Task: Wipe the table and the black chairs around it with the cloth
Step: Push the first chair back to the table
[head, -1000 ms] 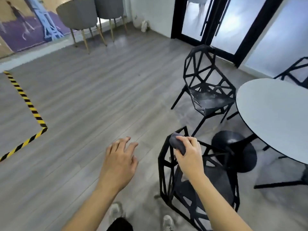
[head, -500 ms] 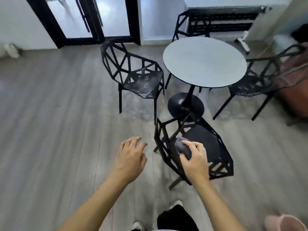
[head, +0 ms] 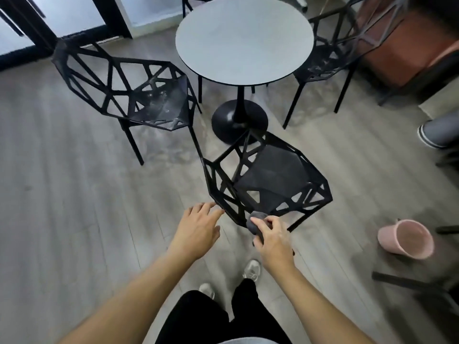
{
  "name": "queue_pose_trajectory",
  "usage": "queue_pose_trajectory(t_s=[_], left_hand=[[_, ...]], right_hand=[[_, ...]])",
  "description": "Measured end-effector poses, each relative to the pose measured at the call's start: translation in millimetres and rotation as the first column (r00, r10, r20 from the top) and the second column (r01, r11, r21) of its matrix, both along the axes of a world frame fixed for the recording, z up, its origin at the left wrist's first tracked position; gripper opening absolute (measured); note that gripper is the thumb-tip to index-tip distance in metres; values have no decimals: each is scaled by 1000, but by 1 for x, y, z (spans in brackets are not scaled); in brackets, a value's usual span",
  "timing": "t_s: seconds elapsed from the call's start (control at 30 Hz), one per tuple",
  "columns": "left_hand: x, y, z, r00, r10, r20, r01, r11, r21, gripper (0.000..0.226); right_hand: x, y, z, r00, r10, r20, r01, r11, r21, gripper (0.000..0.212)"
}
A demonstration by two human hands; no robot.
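A round grey table (head: 244, 38) on a black pedestal stands ahead of me. The nearest black lattice chair (head: 270, 180) sits right in front of me, its back towards me. My right hand (head: 273, 238) grips a balled dark grey cloth (head: 255, 222) against the chair's back rim. My left hand (head: 197, 229) hovers flat with straight fingers, its fingertips at the left edge of that chair's back. A second black chair (head: 139, 93) stands to the left of the table, its seat streaked with pale dust. A third black chair (head: 332, 53) stands to the right.
A pink bucket (head: 407, 240) lies tipped on the floor at my right. A brown seat (head: 407, 45) and a grey round stool (head: 439, 130) fill the right edge. Black-framed glass doors (head: 49, 26) are at the back left. Grey wood floor (head: 62, 207) spreads to the left.
My view has swung and dropped closer to the near chair. My right hand with the cloth has slid down along the chair's back rim, and my left hand now reaches its left edge.
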State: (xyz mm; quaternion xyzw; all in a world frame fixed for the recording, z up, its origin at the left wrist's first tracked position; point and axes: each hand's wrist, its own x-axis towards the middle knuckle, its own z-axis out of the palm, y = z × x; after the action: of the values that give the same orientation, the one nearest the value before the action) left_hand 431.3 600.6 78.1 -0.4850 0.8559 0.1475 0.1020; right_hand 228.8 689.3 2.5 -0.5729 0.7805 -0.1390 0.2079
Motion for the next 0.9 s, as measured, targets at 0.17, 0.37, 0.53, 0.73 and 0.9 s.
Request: queue_pose_trajectory(t_s=[0.17, 0.37, 0.53, 0.73, 0.9], left_hand=[[0, -51, -23, 975, -202, 98, 199, 979, 41, 62], [-9, -117, -57, 903, -370, 217, 360, 929, 86, 52], [-1, -141, -77, 880, -389, 272, 354, 920, 170, 62], [-1, -131, -85, 892, -338, 299, 318, 941, 115, 78], [-12, -97, -89, 929, -260, 262, 240, 965, 106, 75]], right_hand=[[19, -7, -8, 987, -66, -148, 81, 992, 92, 63], [41, -27, -20, 924, -107, -366, 186, 964, 188, 73], [36, -32, -21, 902, -61, -428, 154, 970, 186, 72], [22, -24, -27, 930, 25, -366, 59, 974, 217, 73], [-16, -3, -31, 928, 170, -332, -83, 962, 261, 84]])
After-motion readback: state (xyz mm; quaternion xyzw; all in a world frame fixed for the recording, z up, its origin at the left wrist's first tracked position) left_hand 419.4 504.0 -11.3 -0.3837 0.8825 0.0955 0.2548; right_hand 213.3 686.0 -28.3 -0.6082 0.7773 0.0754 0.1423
